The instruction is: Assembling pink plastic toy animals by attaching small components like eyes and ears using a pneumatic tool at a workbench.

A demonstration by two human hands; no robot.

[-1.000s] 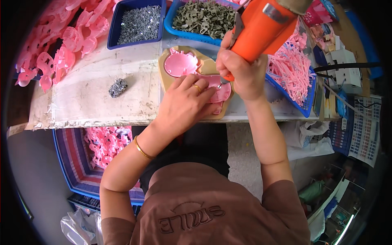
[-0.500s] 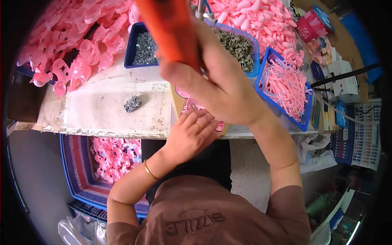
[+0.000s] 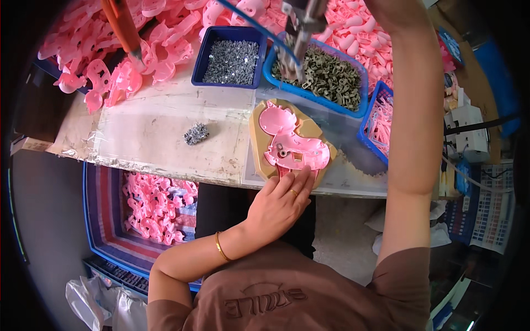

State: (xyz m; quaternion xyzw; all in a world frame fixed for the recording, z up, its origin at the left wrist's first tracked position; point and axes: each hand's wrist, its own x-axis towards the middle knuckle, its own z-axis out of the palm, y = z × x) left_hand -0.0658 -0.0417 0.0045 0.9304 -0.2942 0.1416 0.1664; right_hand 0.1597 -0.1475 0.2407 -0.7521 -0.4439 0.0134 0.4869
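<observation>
A pink plastic shell half, hollow side up, lies in a tan shaped holder near the table's front edge. My left hand rests with outstretched fingers on the shell's near end, covering part of it. A small metal piece sits inside the shell. My right hand is raised at the upper edge, its fingers cut off from view, so its grip is hidden. An orange powered screwdriver hangs at the upper left, tip down, apart from both hands. A metal tool head with a blue hose hangs beyond the holder.
A dark blue bin of screws and a blue tray of metal clips stand behind the holder. Pink shells are heaped at far left. A small pile of screws lies left. A blue basket holds pink strips.
The orange screwdriver has left my right hand and now hangs at the upper left. My right arm has stretched up and away. My left hand stays on the shell, now seen more fully.
</observation>
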